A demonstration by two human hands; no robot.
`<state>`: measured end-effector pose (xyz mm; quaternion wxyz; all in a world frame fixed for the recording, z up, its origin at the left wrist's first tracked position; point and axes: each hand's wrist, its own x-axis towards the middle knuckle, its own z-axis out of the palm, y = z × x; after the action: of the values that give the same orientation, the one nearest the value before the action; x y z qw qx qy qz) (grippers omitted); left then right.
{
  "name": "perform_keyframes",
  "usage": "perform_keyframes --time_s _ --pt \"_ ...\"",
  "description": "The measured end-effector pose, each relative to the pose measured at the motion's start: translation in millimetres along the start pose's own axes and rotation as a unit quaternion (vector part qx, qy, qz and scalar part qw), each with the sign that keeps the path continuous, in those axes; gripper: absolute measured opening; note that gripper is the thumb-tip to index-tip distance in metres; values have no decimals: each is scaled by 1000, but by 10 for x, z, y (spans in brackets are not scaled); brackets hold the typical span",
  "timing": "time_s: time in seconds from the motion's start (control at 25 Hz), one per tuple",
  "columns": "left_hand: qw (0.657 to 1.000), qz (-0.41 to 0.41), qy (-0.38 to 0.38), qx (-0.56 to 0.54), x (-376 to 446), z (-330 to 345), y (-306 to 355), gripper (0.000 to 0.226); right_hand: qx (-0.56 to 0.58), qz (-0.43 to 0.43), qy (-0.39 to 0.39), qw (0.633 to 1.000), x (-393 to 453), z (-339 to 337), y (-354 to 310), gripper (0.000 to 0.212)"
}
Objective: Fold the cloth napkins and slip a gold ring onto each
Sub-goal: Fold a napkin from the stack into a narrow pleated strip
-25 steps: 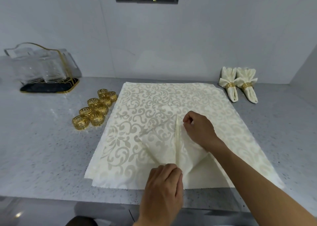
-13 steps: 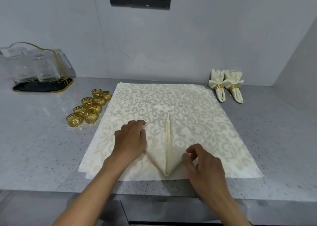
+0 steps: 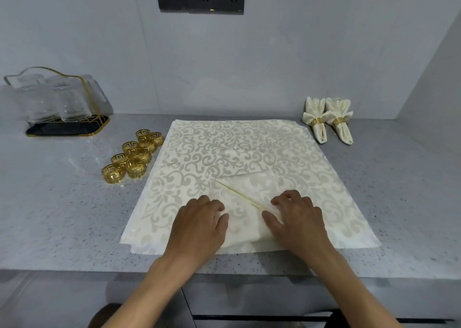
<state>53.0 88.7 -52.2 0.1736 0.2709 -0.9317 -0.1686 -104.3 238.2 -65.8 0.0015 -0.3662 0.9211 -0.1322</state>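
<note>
Hands are doing the work near the bench's front edge: your left hand (image 3: pixel 199 224) and right hand (image 3: pixel 296 218) are both pressing, fingers loosely bent, on the folded napkin (image 3: pixel 247 195) atop the napkin stack (image 3: pixel 224 148), probably flattening its creases. Loose gold rings (image 3: pixel 132 158) are waiting beside the stack's left edge, and two ringed napkins (image 3: pixel 326 119) are lying at the back right; whether your fingertips are pinching cloth I cannot tell.

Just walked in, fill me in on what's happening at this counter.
A person is folding a cream patterned napkin spread on the grey counter. The left hand and right hand both rest on a folded section near the front edge, either side of a raised crease. Loose gold rings wait in a cluster to the left. Two finished napkins, already ringed, lie at back right.
</note>
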Motion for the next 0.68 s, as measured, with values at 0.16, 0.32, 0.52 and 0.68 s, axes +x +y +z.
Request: perform_keyframes --time_s 0.16,0.32,0.52,0.68 --pt "986 113 -68 98 454 124 64 50 8 -31 62 998 81 -112 -111 51" --pt "972 68 -174 142 742 339 -71 60 3 -62 17 998 567 -68 -194 80" --pt "974 51 -186 118 674 469 -172 57 -17 -67 -77 995 517 182 -75 76" --pt "984 65 -136 92 680 422 -139 60 -24 -150 -23 988 100 108 37 85"
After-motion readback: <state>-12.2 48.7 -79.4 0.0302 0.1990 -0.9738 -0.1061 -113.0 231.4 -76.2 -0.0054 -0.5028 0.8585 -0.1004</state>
